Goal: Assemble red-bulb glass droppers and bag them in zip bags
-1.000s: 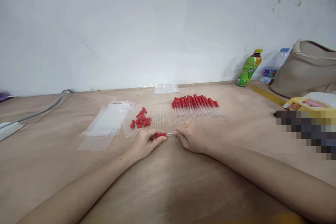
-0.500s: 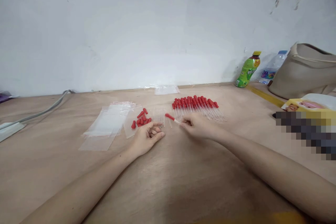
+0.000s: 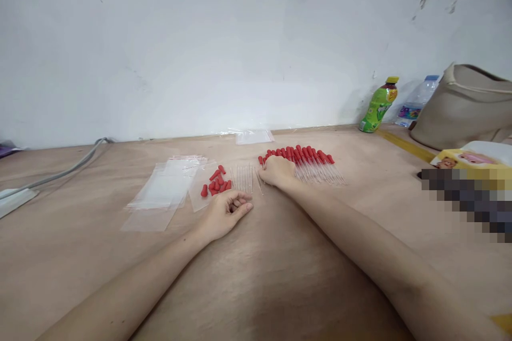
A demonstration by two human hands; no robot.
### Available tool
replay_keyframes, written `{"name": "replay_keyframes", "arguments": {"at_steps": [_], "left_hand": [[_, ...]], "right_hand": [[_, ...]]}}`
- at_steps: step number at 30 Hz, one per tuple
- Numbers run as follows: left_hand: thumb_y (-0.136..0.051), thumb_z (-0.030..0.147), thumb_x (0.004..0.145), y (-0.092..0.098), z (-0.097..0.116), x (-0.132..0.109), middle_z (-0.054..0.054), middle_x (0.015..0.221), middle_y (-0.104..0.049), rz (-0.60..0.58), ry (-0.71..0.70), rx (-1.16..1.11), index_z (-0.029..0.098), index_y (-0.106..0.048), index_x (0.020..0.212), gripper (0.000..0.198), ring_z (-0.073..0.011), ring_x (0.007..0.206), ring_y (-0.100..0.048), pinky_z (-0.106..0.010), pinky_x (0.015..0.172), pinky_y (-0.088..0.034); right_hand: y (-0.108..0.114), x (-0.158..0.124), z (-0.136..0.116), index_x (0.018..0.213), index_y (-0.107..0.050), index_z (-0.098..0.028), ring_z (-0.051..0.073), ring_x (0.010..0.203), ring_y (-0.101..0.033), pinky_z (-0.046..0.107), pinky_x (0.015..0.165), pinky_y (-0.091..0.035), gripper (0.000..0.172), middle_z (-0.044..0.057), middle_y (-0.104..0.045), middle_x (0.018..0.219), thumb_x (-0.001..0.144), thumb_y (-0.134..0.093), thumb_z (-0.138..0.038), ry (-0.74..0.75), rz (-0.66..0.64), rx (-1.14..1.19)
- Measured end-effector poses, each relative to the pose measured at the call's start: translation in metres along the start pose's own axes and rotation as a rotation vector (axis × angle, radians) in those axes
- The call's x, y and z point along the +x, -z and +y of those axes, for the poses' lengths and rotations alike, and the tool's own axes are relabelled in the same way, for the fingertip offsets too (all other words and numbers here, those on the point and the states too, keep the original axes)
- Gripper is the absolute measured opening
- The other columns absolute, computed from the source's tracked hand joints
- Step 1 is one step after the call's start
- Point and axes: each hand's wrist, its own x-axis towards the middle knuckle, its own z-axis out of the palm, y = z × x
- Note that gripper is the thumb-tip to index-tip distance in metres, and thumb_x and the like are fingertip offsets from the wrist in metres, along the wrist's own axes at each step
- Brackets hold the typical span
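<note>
red rubber-bulbed clear dropper (image 3: 260,160) is at the left end of the row, bulb away from the person. only the bulb shows; right hand (image 3: 279,171) covers the tube. right grip: fingers drawn in close at that dropper, can't tell if it's pinched or released. low reach from the near side probably lets the hand set it parallel without knocking neighbours.

next out, the row of red-bulbed clear droppers (image 3: 306,155): side by side, bulbs at the far end, tips toward the person. same-way layout likely keeps them compact and untangled.

left of that, thin clear loose tubes (image 3: 245,178), roughly parallel, probably for easy single pick-up. then small red rubber loose bulbs (image 3: 218,181), heaped on a flat clear plastic bag (image 3: 196,192), close to left hand (image 3: 227,214). left grip: half curled, gap between thumb and fingers, nothing visible in it.

further left, a fanned stack of clear plastic bags (image 3: 164,186) lies flat on the brown wood-look surface (image 3: 224,287).

vs half a second ago: right hand had a dropper clear of the row, bulb pointing up-left; now it's at the row's left end. left hand barely moved.
</note>
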Motion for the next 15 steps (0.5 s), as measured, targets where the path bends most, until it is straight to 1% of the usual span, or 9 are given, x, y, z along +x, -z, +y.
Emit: {"name": "replay_keyframes", "arguments": {"at_steps": [3,7,10,15], "left_hand": [[-0.054,0.034,0.076,-0.001,-0.001,0.000,-0.004,0.073,-0.061,0.001,-0.010,-0.011,0.015,-0.061,0.091,0.025,-0.0129,0.065,-0.056,-0.022,0.054,-0.045],[-0.053,0.034,0.077,-0.002,-0.003,0.000,-0.004,0.073,-0.061,0.002,-0.020,-0.017,0.015,-0.061,0.091,0.024,-0.0129,0.065,-0.056,-0.023,0.056,-0.045],[-0.053,0.033,0.077,-0.002,-0.004,0.001,-0.004,0.074,-0.062,-0.004,-0.018,-0.013,0.015,-0.060,0.092,0.024,-0.0131,0.066,-0.057,-0.023,0.057,-0.046],[-0.053,0.034,0.077,-0.001,-0.003,0.000,-0.004,0.076,-0.062,-0.007,-0.018,-0.004,0.016,-0.061,0.092,0.024,-0.0137,0.067,-0.057,-0.024,0.058,-0.046]], "right_hand": [[-0.001,-0.001,0.001,0.089,-0.063,-0.016,0.026,0.084,-0.059,0.034,0.065,-0.044,0.032,0.012,-0.064,0.087,0.074,-0.045,-0.038,0.005,-0.011,-0.032],[0.002,-0.007,-0.001,0.088,-0.063,-0.017,0.025,0.084,-0.059,0.034,0.066,-0.043,0.034,0.011,-0.064,0.087,0.077,-0.041,-0.041,0.042,0.022,-0.028],[0.004,-0.014,-0.006,0.085,-0.064,-0.017,0.024,0.082,-0.059,0.033,0.066,-0.043,0.030,0.010,-0.065,0.085,0.075,-0.043,-0.037,0.101,0.006,-0.040],[0.003,-0.022,-0.016,0.085,-0.064,-0.013,0.024,0.083,-0.060,0.031,0.066,-0.042,0.029,0.015,-0.065,0.087,0.078,-0.042,-0.029,0.140,-0.074,-0.073]]}}
